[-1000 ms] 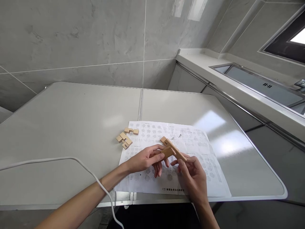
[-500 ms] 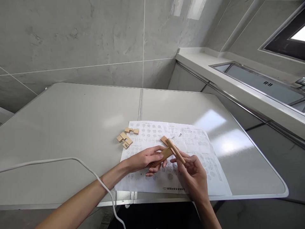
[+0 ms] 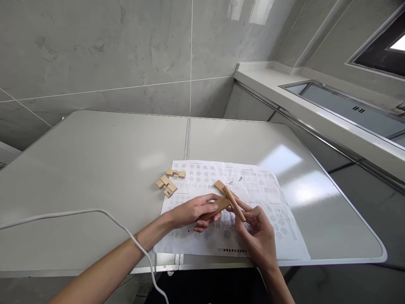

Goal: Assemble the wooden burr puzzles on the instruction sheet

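My left hand (image 3: 191, 212) grips a flat wooden puzzle piece (image 3: 216, 207) over the printed paper sheet (image 3: 259, 198). My right hand (image 3: 258, 237) pinches a long thin wooden piece (image 3: 232, 200) that crosses the first piece and touches it. A short wooden block (image 3: 219, 185) lies on the sheet just beyond both, close to the long piece's far end. Left of the sheet two more wooden pieces rest on the table: a larger notched one (image 3: 166, 185) and a smaller one (image 3: 176, 173).
A white cable (image 3: 79, 212) runs across the grey table (image 3: 95, 160) to my left forearm. The table's front edge is just below my wrists. A tiled wall stands behind, and a counter with a sink (image 3: 341, 107) runs along the right.
The piece in my left hand has tipped lower and flatter, and my left fingers have curled under it. The long piece in my right hand has shifted slightly across it.
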Available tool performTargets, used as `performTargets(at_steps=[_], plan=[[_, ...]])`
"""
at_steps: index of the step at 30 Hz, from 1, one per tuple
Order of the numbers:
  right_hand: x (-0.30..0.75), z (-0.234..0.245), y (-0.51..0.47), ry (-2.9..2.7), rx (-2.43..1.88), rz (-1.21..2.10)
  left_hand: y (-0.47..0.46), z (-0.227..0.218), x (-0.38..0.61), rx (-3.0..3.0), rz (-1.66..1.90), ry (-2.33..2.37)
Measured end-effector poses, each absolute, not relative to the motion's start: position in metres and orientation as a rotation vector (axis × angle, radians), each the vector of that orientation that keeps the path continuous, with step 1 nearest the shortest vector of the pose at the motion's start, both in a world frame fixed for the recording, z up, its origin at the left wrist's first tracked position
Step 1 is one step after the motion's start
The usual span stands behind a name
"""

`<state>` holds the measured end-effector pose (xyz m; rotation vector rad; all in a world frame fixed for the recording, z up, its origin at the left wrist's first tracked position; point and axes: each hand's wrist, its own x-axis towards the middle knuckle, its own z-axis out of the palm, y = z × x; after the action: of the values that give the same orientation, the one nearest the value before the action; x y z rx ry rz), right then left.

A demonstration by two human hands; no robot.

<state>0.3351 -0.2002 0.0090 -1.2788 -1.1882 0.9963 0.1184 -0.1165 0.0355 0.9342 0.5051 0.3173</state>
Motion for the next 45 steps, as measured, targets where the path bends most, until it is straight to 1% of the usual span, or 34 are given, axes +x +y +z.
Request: performTargets(at_steps=[11, 18, 45], plan=[[0.3392, 0.0042, -0.2008, -1.207, -1.268, 1.059, -0.1172, 0.0355, 0.1189, 0.963, 0.304, 0.511], [0.3392, 0.0056, -0.1974, -1.356, -1.283, 0.976, -0.1178, 0.0349, 0.1196, 0.957, 0.326, 0.498], [0.3388, 0.0098, -0.195, -1.428, -1.348, 0.917, -0.1214, 0.0328, 0.1239, 1.009, 0.295, 0.534]])
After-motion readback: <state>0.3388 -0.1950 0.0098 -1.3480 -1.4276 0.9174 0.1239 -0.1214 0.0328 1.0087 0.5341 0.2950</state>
